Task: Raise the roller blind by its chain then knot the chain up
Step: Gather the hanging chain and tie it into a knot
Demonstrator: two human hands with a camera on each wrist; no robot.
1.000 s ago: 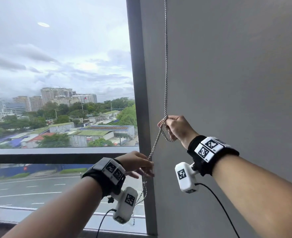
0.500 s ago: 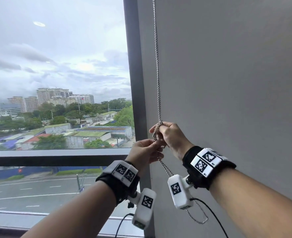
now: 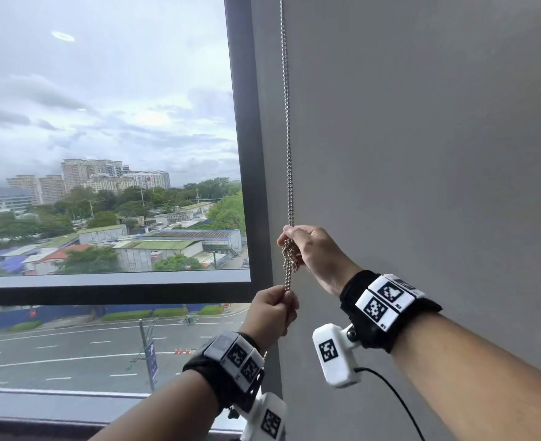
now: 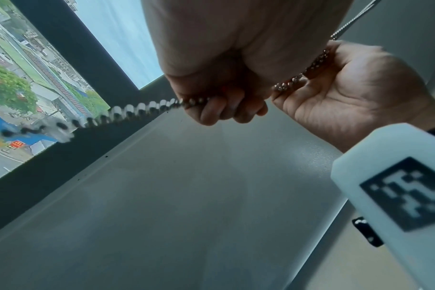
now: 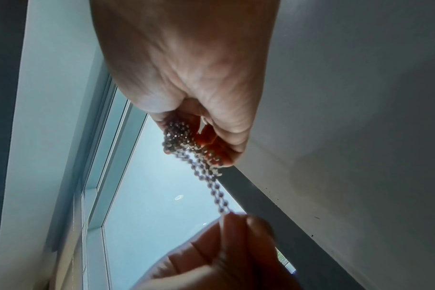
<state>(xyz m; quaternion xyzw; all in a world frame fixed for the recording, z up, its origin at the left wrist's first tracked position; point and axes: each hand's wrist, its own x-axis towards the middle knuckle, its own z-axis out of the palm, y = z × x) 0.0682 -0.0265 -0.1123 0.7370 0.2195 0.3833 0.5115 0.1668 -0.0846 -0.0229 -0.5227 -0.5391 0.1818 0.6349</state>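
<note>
Left hand [image 3: 270, 310] fisting around the doubled bead chain [image 3: 288, 154], lower down, nearest. Right hand [image 3: 313, 249] just above it, pinching a bunched wad of chain loops [image 3: 290, 256] in curled fingers. Chain running straight up from right hand, alongside the grey wall [image 3: 422, 154], beside the dark window frame [image 3: 246, 154]. Blind itself not showing. Far outside, a red sign with yellow "M" [image 4: 17, 144] reading through the glass; wrist-unit markers [image 3: 328, 351] carrying no legible text.

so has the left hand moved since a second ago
Yes. The left hand has shifted right across the dark window frame and now grips the chain directly below the right hand.
</note>
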